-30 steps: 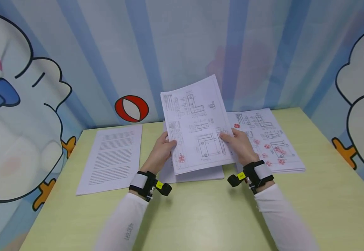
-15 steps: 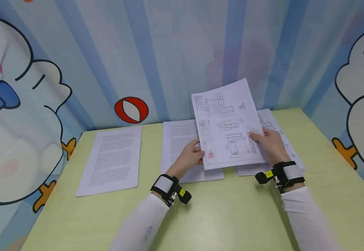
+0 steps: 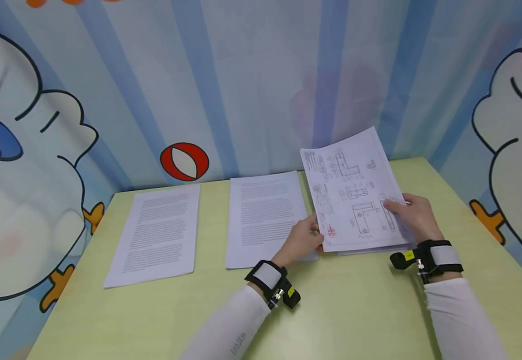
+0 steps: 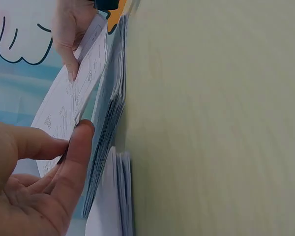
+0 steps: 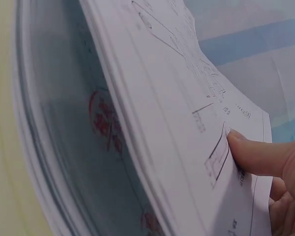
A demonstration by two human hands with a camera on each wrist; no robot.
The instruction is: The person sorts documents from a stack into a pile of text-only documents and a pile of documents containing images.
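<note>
Both hands hold a thin sheaf of white paper [image 3: 355,185] printed with line drawings and one red stamp mark. My left hand [image 3: 300,241] pinches its lower left edge between thumb and fingers, as the left wrist view also shows. At the right edge my right hand [image 3: 416,215] grips it, thumb [image 5: 255,155] on top and fingers beneath. The sheaf slants above a thicker paper stack [image 4: 108,118], which it mostly hides in the head view. Red stamp marks [image 5: 103,115] show on that stack's top sheet through the gap in the right wrist view.
A stack of printed text [image 3: 265,215] lies just left of my left hand. Farther left is another text stack [image 3: 157,230]. All rest on a pale yellow-green table [image 3: 188,315], with a striped blue curtain [image 3: 265,90] rising behind its far edge.
Hands and sheaf have moved right and lower, from over the middle text stack to over the right-hand stack. The middle stack now shows almost whole, and the stamped stack is mostly covered.
</note>
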